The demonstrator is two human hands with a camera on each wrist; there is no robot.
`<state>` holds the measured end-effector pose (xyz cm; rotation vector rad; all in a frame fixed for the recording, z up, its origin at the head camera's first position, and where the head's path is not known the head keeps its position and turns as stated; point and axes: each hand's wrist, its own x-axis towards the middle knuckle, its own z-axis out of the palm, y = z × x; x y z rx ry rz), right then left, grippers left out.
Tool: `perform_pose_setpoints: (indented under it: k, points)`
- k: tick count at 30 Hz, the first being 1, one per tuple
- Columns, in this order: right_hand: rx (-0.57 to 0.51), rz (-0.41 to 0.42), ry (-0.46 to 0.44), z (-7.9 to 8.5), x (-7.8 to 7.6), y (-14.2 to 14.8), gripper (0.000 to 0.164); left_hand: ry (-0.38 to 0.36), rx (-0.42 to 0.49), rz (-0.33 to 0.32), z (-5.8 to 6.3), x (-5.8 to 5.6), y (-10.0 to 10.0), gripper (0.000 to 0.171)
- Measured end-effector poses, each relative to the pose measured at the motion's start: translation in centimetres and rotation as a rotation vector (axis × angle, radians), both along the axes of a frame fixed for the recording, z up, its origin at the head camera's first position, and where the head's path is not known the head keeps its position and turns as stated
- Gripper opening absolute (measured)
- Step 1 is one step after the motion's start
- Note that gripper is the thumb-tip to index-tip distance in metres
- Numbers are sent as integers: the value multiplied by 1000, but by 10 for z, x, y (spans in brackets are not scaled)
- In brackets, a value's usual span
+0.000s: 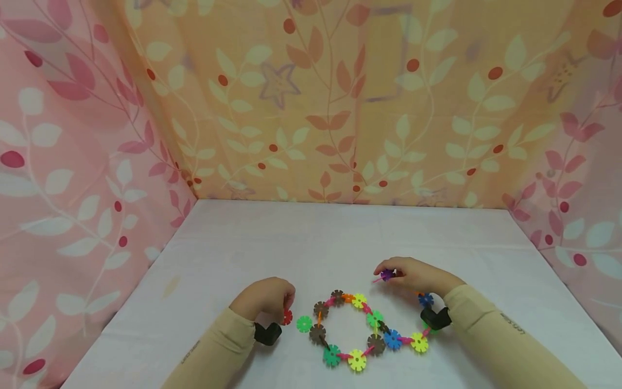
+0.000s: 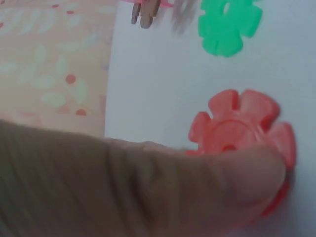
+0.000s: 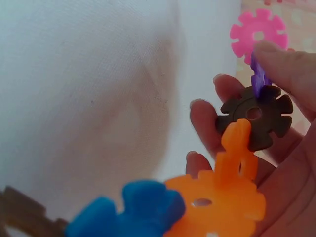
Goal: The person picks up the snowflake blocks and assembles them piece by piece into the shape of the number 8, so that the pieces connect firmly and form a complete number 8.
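Observation:
My left hand (image 1: 264,297) pinches a red notched plastic disc (image 2: 237,121), thumb across its face. A loose green disc (image 1: 304,324) lies just right of that hand. In my right hand (image 1: 418,274), a purple disc (image 3: 258,79) is pinched at the end part of a linked chain. A pink disc (image 3: 259,37) juts beyond the purple one. Below it, a brown disc (image 3: 254,116), orange discs (image 3: 217,200) and a blue disc (image 3: 143,205) follow along the palm. On the table the chain joins a ring of linked discs (image 1: 357,360) between the hands.
A white cloth (image 1: 272,232) covers the table. Patterned curtains (image 1: 330,108) stand at the back and both sides. Black wrist bands (image 1: 268,334) sit at both cuffs. The chain's yellow disc (image 1: 419,342) lies near the right wrist.

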<state>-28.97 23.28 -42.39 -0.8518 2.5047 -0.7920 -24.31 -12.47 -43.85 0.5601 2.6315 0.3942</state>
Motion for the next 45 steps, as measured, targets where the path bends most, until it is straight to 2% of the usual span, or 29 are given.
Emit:
perform_pose_setpoints:
  k: [4,8,12,16,21,25,29,33,39,45]
  points:
    - [13,-14,-2,0,0,-1,17,-13,18,0,4,-6,3,28]
    - [5,-25,-19,1,-1,-2,15,-43,117,22,12,-17,10,21]
    - [4,-29,11,3,-1,-2,12,-50,294,81,18,-28,25,12]
    - [-9,-7,47,2,-1,-1,11,-87,514,158,17,-35,48,6]
    - [-48,10,70,2,-2,0,6,-178,723,268,11,-35,80,10]
    - [-63,-23,81,5,-1,0,5,-254,830,328,6,-32,104,7]
    - [-85,-52,86,8,0,-1,7,-317,899,413,3,-29,122,8]
    - [-104,-61,86,9,0,-1,6,-344,928,483,3,-28,133,7]
    - [-143,-47,84,7,0,-1,6,-354,923,517,3,-28,143,7]
    - [-162,-39,83,6,0,-5,8,-358,969,549,1,-29,149,10]
